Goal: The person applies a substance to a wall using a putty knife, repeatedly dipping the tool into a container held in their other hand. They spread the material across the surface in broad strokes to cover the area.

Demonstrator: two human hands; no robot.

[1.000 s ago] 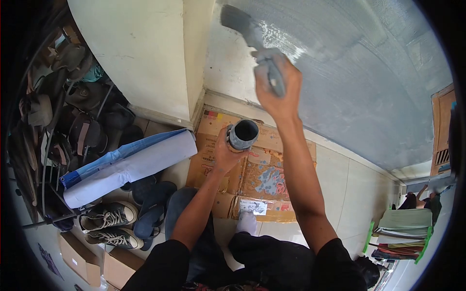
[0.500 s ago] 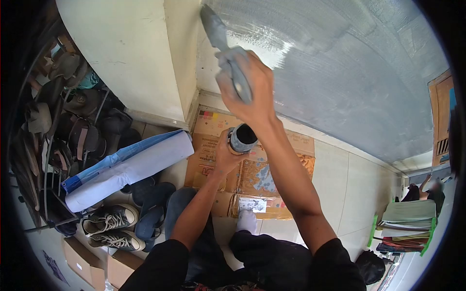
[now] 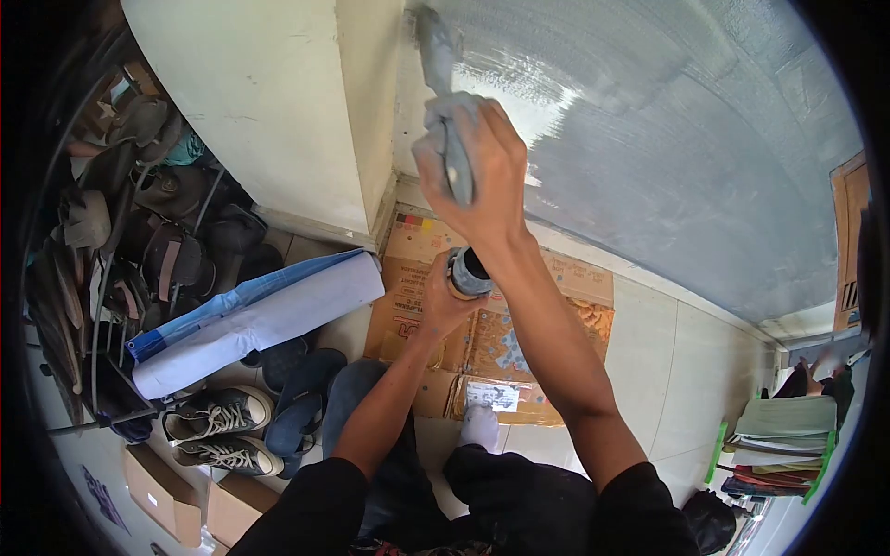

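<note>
My right hand [image 3: 477, 167] is closed around the handle of a grey-smeared paintbrush [image 3: 438, 56], whose head points up against the wall near the corner. Grey paint coats much of the wall [image 3: 667, 139], with a pale patch [image 3: 519, 102] beside the brush. Below, my left hand [image 3: 445, 301] grips a paint-stained can [image 3: 469, 273] with a dark opening, partly hidden by my right forearm. Under the can, flattened cardboard [image 3: 399, 278] with paint spots lies on the floor.
At the left, a rack [image 3: 199, 204] holds shoes and bags. A rolled white and blue sheet [image 3: 260, 320] lies near sneakers [image 3: 222, 417] and open boxes [image 3: 158, 491]. Stacked folders [image 3: 783, 431] stand at the right. A wooden frame [image 3: 848, 241] is on the right wall.
The whole view has shifted slightly, with things now a little further right. The brush has turned more upright in my right hand. My left hand still holds the can.
</note>
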